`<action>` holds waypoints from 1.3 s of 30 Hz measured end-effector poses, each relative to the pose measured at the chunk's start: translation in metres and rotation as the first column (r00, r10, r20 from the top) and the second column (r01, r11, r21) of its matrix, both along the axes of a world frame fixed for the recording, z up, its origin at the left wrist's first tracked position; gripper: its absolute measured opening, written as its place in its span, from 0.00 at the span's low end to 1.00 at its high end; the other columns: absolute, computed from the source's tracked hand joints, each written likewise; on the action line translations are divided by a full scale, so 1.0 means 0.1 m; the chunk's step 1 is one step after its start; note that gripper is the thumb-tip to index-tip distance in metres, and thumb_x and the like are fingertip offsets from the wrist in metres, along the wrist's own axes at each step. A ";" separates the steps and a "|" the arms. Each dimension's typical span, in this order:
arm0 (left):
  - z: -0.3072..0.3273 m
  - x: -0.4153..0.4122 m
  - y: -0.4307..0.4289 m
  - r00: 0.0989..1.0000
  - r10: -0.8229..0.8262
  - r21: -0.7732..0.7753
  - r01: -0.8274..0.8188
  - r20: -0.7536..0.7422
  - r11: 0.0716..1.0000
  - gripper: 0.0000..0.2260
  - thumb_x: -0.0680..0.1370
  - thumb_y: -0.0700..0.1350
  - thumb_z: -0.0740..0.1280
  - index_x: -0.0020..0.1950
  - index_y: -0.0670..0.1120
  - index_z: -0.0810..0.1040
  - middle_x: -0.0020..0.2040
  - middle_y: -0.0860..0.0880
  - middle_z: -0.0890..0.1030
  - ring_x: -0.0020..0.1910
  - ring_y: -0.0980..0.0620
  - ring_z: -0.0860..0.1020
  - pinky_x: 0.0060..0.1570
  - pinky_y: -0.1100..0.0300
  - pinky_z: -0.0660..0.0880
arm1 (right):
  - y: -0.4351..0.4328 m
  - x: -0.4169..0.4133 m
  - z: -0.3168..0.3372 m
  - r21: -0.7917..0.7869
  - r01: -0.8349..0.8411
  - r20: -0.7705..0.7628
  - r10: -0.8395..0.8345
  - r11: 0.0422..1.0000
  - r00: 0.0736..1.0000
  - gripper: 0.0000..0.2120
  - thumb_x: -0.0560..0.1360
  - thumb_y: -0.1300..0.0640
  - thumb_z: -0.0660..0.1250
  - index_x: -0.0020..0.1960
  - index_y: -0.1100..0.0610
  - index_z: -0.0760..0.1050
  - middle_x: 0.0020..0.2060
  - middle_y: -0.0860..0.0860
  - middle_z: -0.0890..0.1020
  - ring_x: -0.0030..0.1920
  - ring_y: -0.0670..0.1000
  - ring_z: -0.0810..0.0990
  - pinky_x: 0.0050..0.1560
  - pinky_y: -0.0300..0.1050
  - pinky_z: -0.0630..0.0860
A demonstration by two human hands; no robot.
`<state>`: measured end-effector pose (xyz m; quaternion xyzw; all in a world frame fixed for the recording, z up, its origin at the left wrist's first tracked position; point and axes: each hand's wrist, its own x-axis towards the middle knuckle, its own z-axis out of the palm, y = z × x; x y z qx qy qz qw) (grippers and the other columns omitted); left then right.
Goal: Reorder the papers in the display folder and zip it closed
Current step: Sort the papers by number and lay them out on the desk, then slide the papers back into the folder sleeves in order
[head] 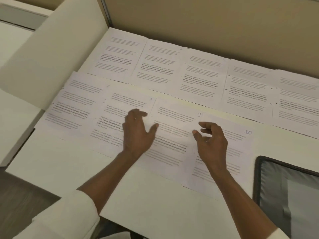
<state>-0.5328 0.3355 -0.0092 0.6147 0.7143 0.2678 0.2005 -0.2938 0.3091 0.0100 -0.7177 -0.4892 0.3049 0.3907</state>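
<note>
Printed papers lie in two rows across the bench, the display folder at its near right edge. The left hand rests spread and released where sheet 8 meets sheet 9; the right hand hovers loosely curled, its fingers grasping nothing. Stacking in number order, edges squared, looks the soundest approach

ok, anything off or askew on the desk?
Nothing damaged. The near row overlaps sheet on sheet, while the far row lies roughly edge to edge. Dark specks mark the far row's right-hand sheets; holes or stains, cannot tell.
</note>
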 end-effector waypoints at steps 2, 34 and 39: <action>0.07 -0.35 0.22 0.996 0.092 -0.031 -0.091 0.020 0.995 0.21 0.77 0.52 0.78 0.64 0.42 0.77 0.65 0.41 0.76 0.67 0.39 0.73 0.67 0.42 0.70 | 0.21 -0.27 0.07 -0.057 -0.017 -0.070 0.013 0.998 0.997 0.12 0.77 0.56 0.76 0.59 0.50 0.80 0.55 0.43 0.83 0.53 0.39 0.81 0.43 0.25 0.75; 0.18 -2.45 3.26 0.967 0.097 -0.452 -0.198 -0.237 0.870 0.31 0.78 0.58 0.75 0.73 0.41 0.74 0.72 0.38 0.72 0.71 0.36 0.71 0.69 0.45 0.72 | 2.92 -3.02 -0.52 -0.349 -0.522 0.655 0.601 0.778 0.459 0.30 0.86 0.50 0.58 0.82 0.64 0.58 0.83 0.64 0.56 0.84 0.62 0.53 0.84 0.57 0.49; 0.16 -2.46 3.41 0.954 0.270 -0.473 -0.299 -0.129 0.829 0.31 0.77 0.58 0.75 0.73 0.42 0.73 0.72 0.39 0.72 0.69 0.38 0.74 0.69 0.47 0.71 | 2.91 -3.08 -0.53 -0.327 -0.518 0.589 0.600 0.790 0.542 0.30 0.86 0.50 0.59 0.82 0.64 0.57 0.83 0.63 0.54 0.84 0.60 0.50 0.83 0.54 0.47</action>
